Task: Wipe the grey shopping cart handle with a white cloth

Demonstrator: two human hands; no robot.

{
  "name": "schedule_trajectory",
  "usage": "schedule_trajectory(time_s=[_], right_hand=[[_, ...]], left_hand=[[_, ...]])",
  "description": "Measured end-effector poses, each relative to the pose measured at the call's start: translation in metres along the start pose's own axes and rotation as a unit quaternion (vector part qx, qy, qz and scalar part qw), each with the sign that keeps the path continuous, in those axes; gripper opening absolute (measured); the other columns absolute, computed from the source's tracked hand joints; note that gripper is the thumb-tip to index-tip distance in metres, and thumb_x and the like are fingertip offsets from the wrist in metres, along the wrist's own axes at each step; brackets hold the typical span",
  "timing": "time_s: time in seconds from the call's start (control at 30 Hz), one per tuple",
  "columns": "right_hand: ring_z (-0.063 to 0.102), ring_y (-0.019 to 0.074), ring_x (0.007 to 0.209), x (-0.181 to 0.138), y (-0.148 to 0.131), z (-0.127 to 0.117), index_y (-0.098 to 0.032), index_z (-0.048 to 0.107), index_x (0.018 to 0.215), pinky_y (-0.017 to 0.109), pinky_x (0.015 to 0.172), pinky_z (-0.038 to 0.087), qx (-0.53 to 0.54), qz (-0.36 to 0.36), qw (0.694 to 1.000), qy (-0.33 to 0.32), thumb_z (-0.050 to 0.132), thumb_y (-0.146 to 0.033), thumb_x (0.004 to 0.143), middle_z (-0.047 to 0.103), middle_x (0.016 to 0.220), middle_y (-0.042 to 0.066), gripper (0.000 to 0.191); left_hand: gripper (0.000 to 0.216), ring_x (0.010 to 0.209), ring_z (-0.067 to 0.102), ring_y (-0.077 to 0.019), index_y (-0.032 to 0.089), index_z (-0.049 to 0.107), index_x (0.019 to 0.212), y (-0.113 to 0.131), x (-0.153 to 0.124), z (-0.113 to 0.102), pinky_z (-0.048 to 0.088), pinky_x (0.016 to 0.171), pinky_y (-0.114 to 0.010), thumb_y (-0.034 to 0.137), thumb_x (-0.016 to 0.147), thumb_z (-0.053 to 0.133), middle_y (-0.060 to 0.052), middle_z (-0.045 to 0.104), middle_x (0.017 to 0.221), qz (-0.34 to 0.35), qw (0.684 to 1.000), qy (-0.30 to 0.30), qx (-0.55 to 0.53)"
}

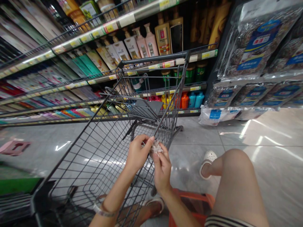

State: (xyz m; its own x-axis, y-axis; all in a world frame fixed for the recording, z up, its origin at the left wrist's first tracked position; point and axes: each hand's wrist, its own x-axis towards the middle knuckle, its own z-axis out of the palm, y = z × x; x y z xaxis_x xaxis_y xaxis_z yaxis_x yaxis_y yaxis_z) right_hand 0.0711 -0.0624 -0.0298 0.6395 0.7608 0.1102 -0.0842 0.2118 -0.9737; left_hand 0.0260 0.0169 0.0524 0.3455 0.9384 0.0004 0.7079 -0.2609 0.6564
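Note:
Both of my hands meet over the near side of a dark wire shopping cart (94,135). Between them is a small, crumpled, pale grey-white object (156,146), whose kind I cannot make out. My left hand (139,149) pinches its left edge with thumb and bent fingers. Fingers of my right hand (162,168) wrap round it from below and from the right. A bracelet (104,206) circles my left wrist. The cart's basket shows only bare wire under my hands, and its folded grey seat flap (149,107) lies beyond them.
Store shelves (123,20) with shampoo bottles (151,41) run along the back. Packets of metal scourers (260,41) hang at right. A red-orange basket or stool (208,200) is beside my legs. A pink stool (15,147) stands at far left on the grey tiled floor (194,142).

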Motion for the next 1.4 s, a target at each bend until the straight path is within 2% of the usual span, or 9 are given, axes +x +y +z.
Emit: schedule_trajectory(time_s=[0.27, 0.63, 0.8, 0.9, 0.97, 1.03, 1.1, 1.27, 1.4], right_hand=[[0.06, 0.0205, 0.104, -0.005, 0.017, 0.007, -0.022, 0.067, 0.104, 0.038, 0.09, 0.049, -0.04, -0.074, 0.995, 0.046, 0.053, -0.015, 0.085, 0.062, 0.11, 0.009, 0.025], [0.061, 0.0177, 0.101, -0.021, 0.069, -0.002, -0.02, 0.069, 0.09, 0.032, 0.087, 0.05, -0.03, -0.019, 0.999, 0.015, 0.052, -0.006, 0.074, 0.063, 0.106, 0.008, 0.028], [0.061, 0.017, 0.095, -0.015, 0.072, -0.007, -0.021, 0.068, 0.083, 0.03, 0.086, 0.048, -0.045, -0.005, 0.999, -0.004, 0.05, -0.003, 0.067, 0.064, 0.096, 0.006, 0.03], [0.061, 0.0176, 0.095, -0.011, 0.073, -0.01, -0.021, 0.069, 0.088, 0.031, 0.089, 0.046, -0.018, 0.049, 0.999, 0.012, 0.051, -0.005, 0.062, 0.066, 0.096, 0.005, 0.035], [0.062, 0.0195, 0.094, -0.009, 0.079, -0.011, -0.018, 0.069, 0.093, 0.033, 0.088, 0.047, 0.022, 0.145, 0.987, 0.058, 0.056, -0.009, 0.059, 0.069, 0.096, 0.006, 0.038], [0.065, 0.0215, 0.085, -0.009, 0.084, -0.011, -0.014, 0.07, 0.092, 0.035, 0.081, 0.05, 0.08, 0.262, 0.957, 0.092, 0.062, -0.015, 0.056, 0.071, 0.089, 0.007, 0.036], [0.065, 0.0211, 0.073, -0.008, 0.086, -0.01, -0.012, 0.072, 0.084, 0.034, 0.072, 0.052, 0.136, 0.339, 0.926, 0.093, 0.066, -0.019, 0.053, 0.072, 0.078, 0.006, 0.032], [0.063, 0.0176, 0.063, 0.0, 0.067, -0.001, -0.013, 0.072, 0.074, 0.028, 0.063, 0.048, 0.154, 0.341, 0.921, 0.111, 0.067, -0.023, 0.05, 0.071, 0.067, 0.003, 0.026], [0.061, 0.0166, 0.061, 0.004, 0.052, 0.003, -0.012, 0.07, 0.073, 0.027, 0.062, 0.047, 0.166, 0.354, 0.912, 0.126, 0.068, -0.025, 0.049, 0.07, 0.064, 0.003, 0.027]], left_hand=[[0.032, 0.062, 0.048, -0.0124, 0.019, 0.056, 0.063, 0.0, 0.001, 0.0, 0.038, 0.061, -0.025, 0.044, 0.081, 0.048, 0.002, 0.054, 0.061, 0.013, 1.0, 0.008, 0.001], [0.031, 0.058, 0.042, -0.0107, 0.019, 0.049, 0.059, 0.001, 0.007, 0.001, 0.034, 0.058, -0.024, 0.042, 0.079, 0.049, 0.005, 0.045, 0.056, 0.014, 1.0, 0.02, -0.016], [0.031, 0.056, 0.04, -0.0103, 0.019, 0.049, 0.058, 0.002, 0.009, 0.001, 0.033, 0.056, -0.024, 0.043, 0.078, 0.05, 0.006, 0.043, 0.053, 0.002, 0.999, 0.009, -0.041], [0.03, 0.055, 0.039, -0.0102, 0.019, 0.05, 0.058, 0.001, 0.009, 0.0, 0.032, 0.055, -0.024, 0.043, 0.077, 0.05, 0.006, 0.042, 0.054, 0.005, 0.999, 0.009, -0.047], [0.03, 0.055, 0.038, -0.0101, 0.019, 0.05, 0.059, -0.001, 0.009, 0.001, 0.032, 0.054, -0.024, 0.043, 0.076, 0.051, 0.006, 0.042, 0.054, 0.002, 0.999, 0.008, -0.053], [0.03, 0.054, 0.038, -0.01, 0.019, 0.049, 0.059, -0.002, 0.01, 0.001, 0.031, 0.053, -0.023, 0.044, 0.076, 0.051, 0.006, 0.041, 0.053, -0.005, 0.998, 0.005, -0.063], [0.031, 0.054, 0.037, -0.01, 0.019, 0.049, 0.058, -0.002, 0.01, 0.001, 0.031, 0.053, -0.023, 0.045, 0.075, 0.051, 0.006, 0.04, 0.053, -0.007, 0.998, 0.002, -0.07], [0.031, 0.055, 0.038, -0.0103, 0.019, 0.049, 0.058, 0.0, 0.01, 0.001, 0.031, 0.054, -0.024, 0.045, 0.076, 0.051, 0.006, 0.041, 0.054, -0.007, 0.998, 0.003, -0.066], [0.031, 0.055, 0.037, -0.0103, 0.019, 0.049, 0.058, 0.0, 0.01, 0.001, 0.032, 0.055, -0.024, 0.044, 0.076, 0.051, 0.006, 0.041, 0.054, -0.004, 0.998, 0.01, -0.057]])
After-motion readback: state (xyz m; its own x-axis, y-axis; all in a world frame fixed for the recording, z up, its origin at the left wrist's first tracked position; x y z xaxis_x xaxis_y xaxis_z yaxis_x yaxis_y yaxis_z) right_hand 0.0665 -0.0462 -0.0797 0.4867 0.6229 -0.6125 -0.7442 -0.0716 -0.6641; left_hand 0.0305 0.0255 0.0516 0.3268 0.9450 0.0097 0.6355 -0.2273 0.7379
